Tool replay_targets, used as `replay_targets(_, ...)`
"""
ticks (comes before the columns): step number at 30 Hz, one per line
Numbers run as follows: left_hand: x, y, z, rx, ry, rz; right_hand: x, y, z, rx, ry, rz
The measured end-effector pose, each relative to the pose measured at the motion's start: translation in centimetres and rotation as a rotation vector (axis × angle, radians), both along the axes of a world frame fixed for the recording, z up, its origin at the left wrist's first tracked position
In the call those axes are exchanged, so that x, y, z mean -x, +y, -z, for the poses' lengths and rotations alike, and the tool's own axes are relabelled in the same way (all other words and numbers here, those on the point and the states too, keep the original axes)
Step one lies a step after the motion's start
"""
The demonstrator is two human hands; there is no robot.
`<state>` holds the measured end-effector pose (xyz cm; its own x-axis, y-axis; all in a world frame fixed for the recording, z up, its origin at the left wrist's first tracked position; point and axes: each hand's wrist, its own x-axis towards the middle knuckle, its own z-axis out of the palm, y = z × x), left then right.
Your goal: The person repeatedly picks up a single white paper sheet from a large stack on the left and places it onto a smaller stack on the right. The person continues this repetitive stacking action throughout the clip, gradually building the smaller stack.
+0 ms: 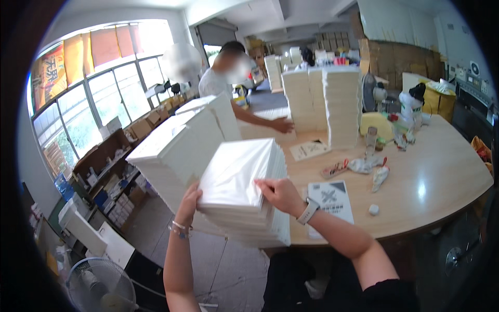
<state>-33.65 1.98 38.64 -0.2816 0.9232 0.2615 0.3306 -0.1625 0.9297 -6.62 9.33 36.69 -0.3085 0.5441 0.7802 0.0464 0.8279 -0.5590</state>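
In front of me rises a tall stack of white paper (241,221), its edges slightly uneven. On top lies a glossy white sheet (234,169) with creases catching the light; whether it is paper or film I cannot tell. At the stack's near left corner, my left hand (188,204) grips the edge, thumb up on the top. My right hand (283,195) is closed in a pinch at the right edge of the glossy sheet, fingers curled. To its right, a printed white booklet (330,203) lies flat on the wooden table (410,208).
More tall paper stacks stand at the left (176,151) and far side (342,104). A co-worker (215,83) reaches across behind them. The table also bears another printed sheet (310,150), a glass (371,140) and a small white block (373,210). A fan (101,286) stands lower left.
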Motion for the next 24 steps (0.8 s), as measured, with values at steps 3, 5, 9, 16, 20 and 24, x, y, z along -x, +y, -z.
replay_targets(3,0.1,-0.1,1.2,-0.134,-0.102,-0.082,-0.6,0.1,0.4,0.193,0.073,-0.164)
replay_targets(5,-1.4,-1.2,1.5,-0.371,-0.124,-0.231,-2.3,-0.4,2.0,0.527,0.288,-0.378)
replay_targets(9,-3.8,-6.0,4.6,-0.750,-0.047,-0.459,-8.7,-3.6,12.9,0.836,0.155,-0.285)
replay_targets(16,-8.7,-11.9,23.4,-0.026,-0.224,-0.218,-27.6,-11.6,16.4,1.199,-0.489,0.012)
replay_targets(20,-12.2,-14.6,26.9,0.181,-0.086,0.016,-32.0,-15.0,3.9,0.547,0.044,0.245)
replay_targets(24,-19.1,-13.7,23.8,0.293,-0.102,0.319,-36.1,-26.8,-10.4,-0.610,0.111,0.468)
